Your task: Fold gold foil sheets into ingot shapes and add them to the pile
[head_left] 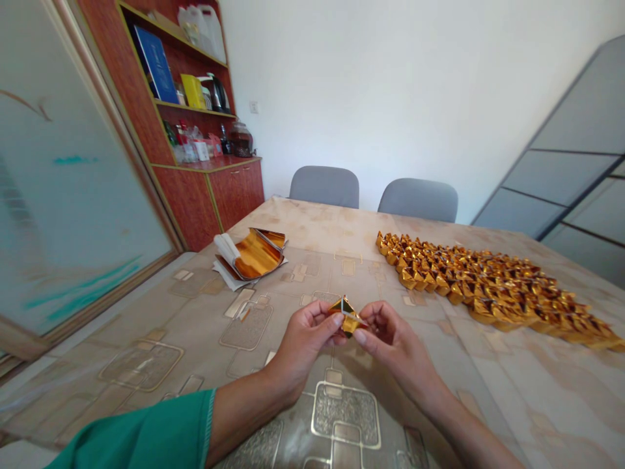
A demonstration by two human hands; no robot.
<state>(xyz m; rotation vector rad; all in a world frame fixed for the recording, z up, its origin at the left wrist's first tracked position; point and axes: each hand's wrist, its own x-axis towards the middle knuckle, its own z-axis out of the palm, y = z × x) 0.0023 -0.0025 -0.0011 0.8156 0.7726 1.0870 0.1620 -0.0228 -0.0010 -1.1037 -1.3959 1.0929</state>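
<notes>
Between my two hands, a little above the table, is a small folded gold foil paper piece (pixel 350 322) with a pointed top and a pale line down its middle. My left hand (pixel 308 329) pinches its left side between thumb and fingers. On the other side, the thumb and fingertips of my right hand (pixel 390 335) grip the right corner. The fingers partly cover the piece. To the right, many similar folded gold pieces (pixel 459 260) stand packed in rows. A loose stack of gold foil sheets (pixel 258 255), curled and with white edges, lies at the left.
A patterned cover lies over the table (pixel 317 228). Two grey chairs (pixel 324 185) stand at the far side against the white wall. At the back left is a red-brown cabinet (pixel 236 192) with bottles, a kettle and a blue book on its shelves.
</notes>
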